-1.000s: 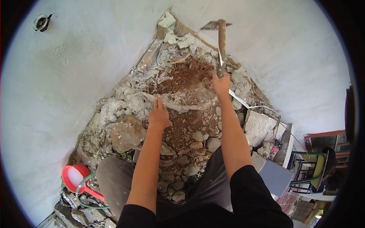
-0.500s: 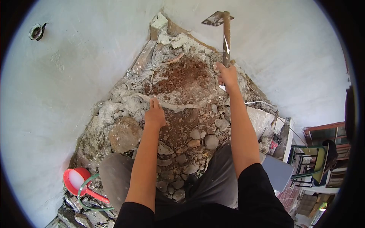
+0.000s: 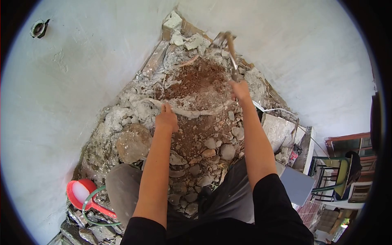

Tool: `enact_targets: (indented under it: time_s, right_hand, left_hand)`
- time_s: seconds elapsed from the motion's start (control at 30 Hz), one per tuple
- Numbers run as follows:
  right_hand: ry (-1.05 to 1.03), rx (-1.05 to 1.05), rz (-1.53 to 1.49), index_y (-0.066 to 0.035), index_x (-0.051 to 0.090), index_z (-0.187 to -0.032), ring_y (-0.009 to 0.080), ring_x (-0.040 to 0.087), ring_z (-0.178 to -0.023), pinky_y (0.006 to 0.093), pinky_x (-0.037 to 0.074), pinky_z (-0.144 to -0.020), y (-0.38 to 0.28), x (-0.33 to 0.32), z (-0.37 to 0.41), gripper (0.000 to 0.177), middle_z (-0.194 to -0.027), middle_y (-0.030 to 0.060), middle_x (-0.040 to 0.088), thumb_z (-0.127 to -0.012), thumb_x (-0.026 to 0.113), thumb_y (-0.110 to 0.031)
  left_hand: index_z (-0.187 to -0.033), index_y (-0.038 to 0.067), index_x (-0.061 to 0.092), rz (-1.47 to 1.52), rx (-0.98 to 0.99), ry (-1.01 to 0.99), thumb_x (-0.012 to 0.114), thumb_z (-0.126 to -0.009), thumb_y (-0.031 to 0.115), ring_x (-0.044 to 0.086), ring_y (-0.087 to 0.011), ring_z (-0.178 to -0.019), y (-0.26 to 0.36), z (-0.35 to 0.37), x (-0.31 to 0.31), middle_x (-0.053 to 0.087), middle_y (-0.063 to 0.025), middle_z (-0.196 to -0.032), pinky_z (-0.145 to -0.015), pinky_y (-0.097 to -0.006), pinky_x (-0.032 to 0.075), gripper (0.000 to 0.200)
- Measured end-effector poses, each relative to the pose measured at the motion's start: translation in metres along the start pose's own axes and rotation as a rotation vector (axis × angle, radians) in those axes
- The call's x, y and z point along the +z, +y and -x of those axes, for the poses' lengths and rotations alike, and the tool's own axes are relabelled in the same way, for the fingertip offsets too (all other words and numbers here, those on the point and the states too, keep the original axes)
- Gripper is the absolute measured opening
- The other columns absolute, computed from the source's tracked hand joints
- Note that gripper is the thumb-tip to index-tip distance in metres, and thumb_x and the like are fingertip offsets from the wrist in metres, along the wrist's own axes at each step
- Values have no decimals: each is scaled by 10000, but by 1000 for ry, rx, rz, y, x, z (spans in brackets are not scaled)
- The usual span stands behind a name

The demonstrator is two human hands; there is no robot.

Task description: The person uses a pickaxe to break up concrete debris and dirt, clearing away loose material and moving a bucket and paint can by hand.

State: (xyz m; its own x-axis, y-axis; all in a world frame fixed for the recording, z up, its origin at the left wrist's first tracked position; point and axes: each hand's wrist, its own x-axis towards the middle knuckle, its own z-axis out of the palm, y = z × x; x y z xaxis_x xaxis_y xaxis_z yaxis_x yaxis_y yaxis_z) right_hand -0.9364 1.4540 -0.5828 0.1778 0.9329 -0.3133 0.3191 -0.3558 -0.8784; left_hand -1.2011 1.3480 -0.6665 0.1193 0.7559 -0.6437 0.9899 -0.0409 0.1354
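Note:
My right hand is wrapped round the handle of a short hand hoe. Its blade, blurred by motion, is up over the far rubble, past a patch of reddish-brown soil. A pale curved rim runs along the near side of that soil; I cannot make out what it belongs to. At the rim's left part is my left hand, two fingers reaching over it and the others curled, seemingly gripping it. The thumb side faces right.
White walls meet behind the rubble. A large stone lies left of my left forearm, with loose stones between my legs. A red dipper rests at lower left beside a green hoop. A grey board and a chair stand right.
My right hand has swung the hoe down and slightly left, from in front of the wall to over the far rubble. My left hand stays almost in place at the rim.

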Motion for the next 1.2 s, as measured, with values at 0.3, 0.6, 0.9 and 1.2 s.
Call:
enact_targets:
  time_s: [0.3, 0.6, 0.9, 1.2]
  right_hand:
    - [125, -12, -217, -52, 458, -750, 130, 410, -378, 305, 347, -351, 30, 47, 4, 208, -537, 26, 430, -829, 617, -158]
    - [-89, 210, -133, -37, 445, -796, 105, 376, -417, 284, 282, -359, 0, 32, 20, 228, -564, 7, 384, -808, 650, -135]
    - [151, -109, -99, -42, 466, -778, 130, 389, -364, 300, 342, -343, 4, 32, 15, 200, -532, 8, 420, -835, 602, -177]
    - [31, 338, -261, 39, 495, -728, 203, 446, -392, 358, 337, -355, 75, 63, 25, 188, -554, 104, 467, -803, 577, -112]
  left_hand:
    - [-1439, 18, 307, 10, 10, -28, 619, -813, 267, 141, -262, -1441, -6, 1, -1, 31, -139, -1569, -1023, -424, 432, 742]
    - [-1454, 24, 279, 70, 15, 75, 553, -846, 183, 123, -256, -1446, -5, -6, 7, 24, -133, -1571, -1010, -458, 430, 686]
    - [-1442, 6, 294, -58, 17, -32, 564, -848, 200, 109, -259, -1448, -2, 0, -10, -13, -137, -1571, -1014, -423, 437, 681]
    - [-1462, 7, 233, -39, 17, 23, 572, -847, 245, 132, -267, -1442, -3, -4, 3, 4, -138, -1571, -1019, -423, 432, 742]
